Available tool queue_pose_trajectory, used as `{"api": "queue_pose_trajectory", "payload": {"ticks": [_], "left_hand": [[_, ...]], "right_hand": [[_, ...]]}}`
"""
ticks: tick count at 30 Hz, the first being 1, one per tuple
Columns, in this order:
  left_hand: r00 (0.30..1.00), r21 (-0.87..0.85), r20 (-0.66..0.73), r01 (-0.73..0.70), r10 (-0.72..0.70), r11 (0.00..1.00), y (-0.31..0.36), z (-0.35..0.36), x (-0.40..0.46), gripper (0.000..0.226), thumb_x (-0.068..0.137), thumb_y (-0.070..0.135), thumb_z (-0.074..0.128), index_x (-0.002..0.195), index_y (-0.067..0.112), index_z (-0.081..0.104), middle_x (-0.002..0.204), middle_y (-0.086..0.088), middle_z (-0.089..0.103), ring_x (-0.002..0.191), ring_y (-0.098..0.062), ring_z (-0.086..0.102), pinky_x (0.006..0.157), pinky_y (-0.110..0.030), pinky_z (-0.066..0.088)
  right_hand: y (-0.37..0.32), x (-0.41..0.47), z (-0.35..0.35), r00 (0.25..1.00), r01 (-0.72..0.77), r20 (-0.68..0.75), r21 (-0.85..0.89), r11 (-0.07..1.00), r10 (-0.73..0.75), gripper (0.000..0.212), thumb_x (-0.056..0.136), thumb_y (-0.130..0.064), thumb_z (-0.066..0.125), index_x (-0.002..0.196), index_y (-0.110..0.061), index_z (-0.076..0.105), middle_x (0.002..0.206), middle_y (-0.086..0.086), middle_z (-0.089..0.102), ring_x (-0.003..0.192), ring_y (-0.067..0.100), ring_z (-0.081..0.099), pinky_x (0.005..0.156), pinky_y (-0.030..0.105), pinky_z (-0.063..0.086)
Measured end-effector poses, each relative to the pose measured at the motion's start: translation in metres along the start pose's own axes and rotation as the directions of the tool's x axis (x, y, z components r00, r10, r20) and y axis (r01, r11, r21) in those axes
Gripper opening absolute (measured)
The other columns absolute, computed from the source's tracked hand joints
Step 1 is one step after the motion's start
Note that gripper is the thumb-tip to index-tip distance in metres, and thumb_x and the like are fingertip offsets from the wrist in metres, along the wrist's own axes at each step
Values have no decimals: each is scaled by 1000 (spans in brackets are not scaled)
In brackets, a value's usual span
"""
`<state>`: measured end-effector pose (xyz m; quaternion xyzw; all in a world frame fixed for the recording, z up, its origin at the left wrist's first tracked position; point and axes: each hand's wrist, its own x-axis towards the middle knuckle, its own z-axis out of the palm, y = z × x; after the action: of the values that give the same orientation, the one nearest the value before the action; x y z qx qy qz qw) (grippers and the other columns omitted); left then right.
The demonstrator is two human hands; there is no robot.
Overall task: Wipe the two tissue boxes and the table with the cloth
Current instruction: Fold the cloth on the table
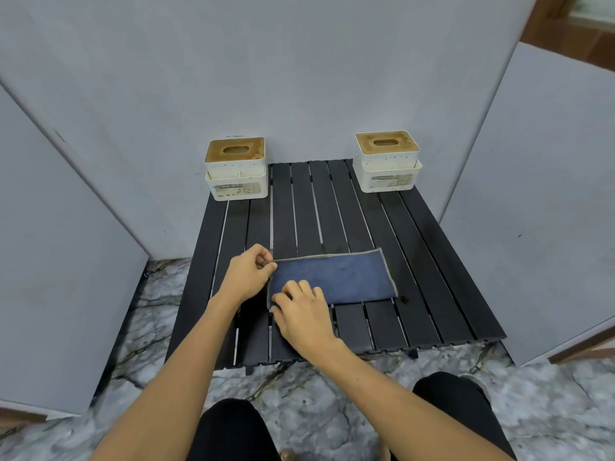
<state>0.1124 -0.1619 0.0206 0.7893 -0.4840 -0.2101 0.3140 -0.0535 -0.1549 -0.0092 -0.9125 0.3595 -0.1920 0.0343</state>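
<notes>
A blue cloth [346,276] with a pale hem lies folded flat on the black slatted table [309,207], near its front. My left hand [248,272] pinches the cloth's far left corner between thumb and fingers. My right hand [301,316] holds the near left corner, fingers curled over the cloth's edge. Two white tissue boxes with brown wooden lids stand at the table's back corners: one on the left [236,169], one on the right [387,161]. Both boxes are far from my hands.
Grey panels [299,78] wall the table in at the back and on both sides. The floor [332,394] is grey marble. My knees in black trousers [233,430] are just below the table's front edge. A small dark spot [404,299] sits right of the cloth.
</notes>
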Motion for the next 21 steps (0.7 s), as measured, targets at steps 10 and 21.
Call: {"api": "queue_pose_trajectory", "payload": {"ticks": [10, 21], "left_hand": [[976, -37, 219, 9, -1, 999, 8, -17, -64, 25, 91, 7, 58, 92, 32, 60, 78, 2, 66, 66, -12, 57, 71, -33, 53], [945, -118, 323, 94, -51, 989, 20, 4, -166, 26, 87, 11, 64, 97, 34, 73, 82, 1, 74, 72, -15, 69, 73, -33, 56]], "right_hand": [[27, -58, -28, 991, 128, 9, 232, 964, -134, 25, 93, -32, 47, 97, -21, 70, 93, -7, 60, 85, 19, 53, 68, 34, 43], [57, -140, -84, 981, 102, 111, 399, 912, -158, 25, 96, -28, 50, 102, -14, 69, 103, -6, 63, 98, 12, 54, 86, 24, 46]]}}
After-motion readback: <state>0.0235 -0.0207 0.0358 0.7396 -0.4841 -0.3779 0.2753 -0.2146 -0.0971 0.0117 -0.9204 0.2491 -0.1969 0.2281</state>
